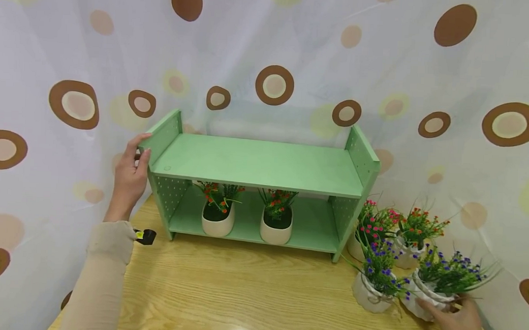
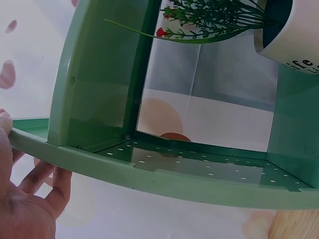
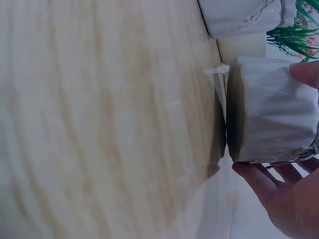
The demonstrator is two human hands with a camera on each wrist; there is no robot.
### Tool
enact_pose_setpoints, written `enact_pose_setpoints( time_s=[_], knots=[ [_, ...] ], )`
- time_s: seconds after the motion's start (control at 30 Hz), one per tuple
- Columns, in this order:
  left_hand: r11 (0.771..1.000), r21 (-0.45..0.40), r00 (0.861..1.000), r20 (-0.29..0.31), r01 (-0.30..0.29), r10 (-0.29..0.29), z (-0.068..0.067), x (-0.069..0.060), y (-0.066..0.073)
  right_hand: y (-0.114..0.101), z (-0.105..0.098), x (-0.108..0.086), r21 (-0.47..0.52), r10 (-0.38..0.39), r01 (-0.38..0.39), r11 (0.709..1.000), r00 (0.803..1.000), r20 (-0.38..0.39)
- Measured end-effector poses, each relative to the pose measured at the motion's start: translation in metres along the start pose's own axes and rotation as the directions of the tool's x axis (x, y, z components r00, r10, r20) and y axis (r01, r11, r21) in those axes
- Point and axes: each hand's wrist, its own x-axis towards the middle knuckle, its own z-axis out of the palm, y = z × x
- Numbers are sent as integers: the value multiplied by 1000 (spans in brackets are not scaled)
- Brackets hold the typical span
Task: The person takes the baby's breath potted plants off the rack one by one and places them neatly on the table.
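A green two-tier shelf (image 1: 255, 164) stands on the wooden table. My left hand (image 1: 131, 176) grips the upper front edge of its left side panel; in the left wrist view the hand (image 2: 32, 194) has thumb and fingers around the green edge (image 2: 149, 181). At the far right my right hand (image 1: 459, 321) holds a white pot (image 1: 427, 297) with blue-purple flowers, thumb on one side and fingers on the other. In the right wrist view the pot (image 3: 279, 109) sits between thumb and fingers, its underside partly visible.
Two cream pots (image 1: 218, 222) with orange-red flowers stand on the lower shelf. Beside the shelf's right end are a white pot (image 1: 371, 293) with blue flowers and pots with pink and red flowers (image 1: 407, 250). A black and yellow object (image 1: 146, 236) lies near the left leg.
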Motion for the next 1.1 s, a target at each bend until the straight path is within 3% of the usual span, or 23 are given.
enact_pose_setpoints(
  time_s=[0.4,0.6,0.8,0.87,1.1],
  knots=[
    [1000,-11,1000,7,-6,6,-1,-2,0,1,-5,5,13,-38,38,999,997,64],
    [1000,-9,1000,10,-22,23,-2,-1,-2,7,-2,5,60,-133,129,990,989,57],
    [1000,-6,1000,8,-26,26,-1,1,-3,16,7,3,176,-276,272,946,961,-1],
    [1000,-9,1000,6,-26,26,-1,0,-3,16,8,2,179,-269,267,947,963,-8],
    [1000,-5,1000,9,-21,21,-2,-1,0,6,8,6,117,-123,117,986,991,44]
  ],
)
